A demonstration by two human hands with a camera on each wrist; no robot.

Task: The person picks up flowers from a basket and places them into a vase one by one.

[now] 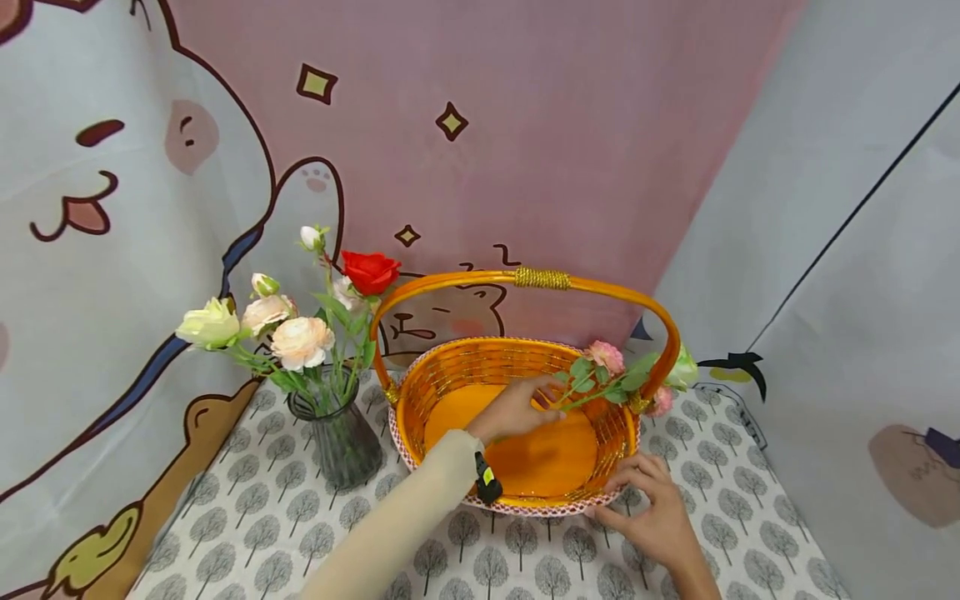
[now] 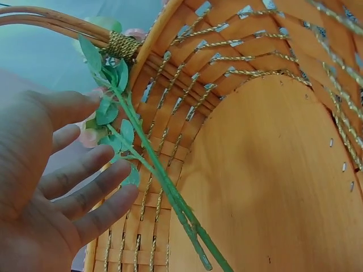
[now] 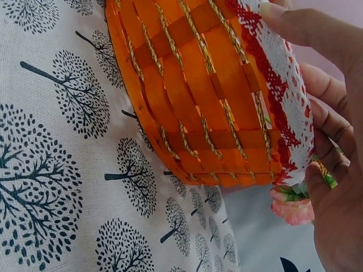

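An orange woven basket (image 1: 517, 492) with a tall arched handle (image 1: 465, 279) stands on the table. Flower stems (image 2: 164, 178) slant down inside its right end, with pink blooms (image 1: 604, 357) and a pale green-white bloom (image 1: 682, 371) near the handle's right foot. My left hand (image 1: 517, 408) reaches over the basket from the left; in the left wrist view its fingers are spread beside the stems and leaves, holding nothing. My right hand (image 1: 648, 508) grips the near right rim, which has red-and-white lace trim (image 3: 283, 102); thumb and fingers lie on either side of it.
Left of the basket stands a dark glass vase (image 1: 345, 446) holding a red rose (image 1: 371, 272), a peach bloom (image 1: 302, 342), a pale yellow bloom (image 1: 210, 325) and buds. A tree-print cloth (image 1: 258, 533) covers the table. A cartoon-printed curtain (image 1: 570, 150) hangs behind.
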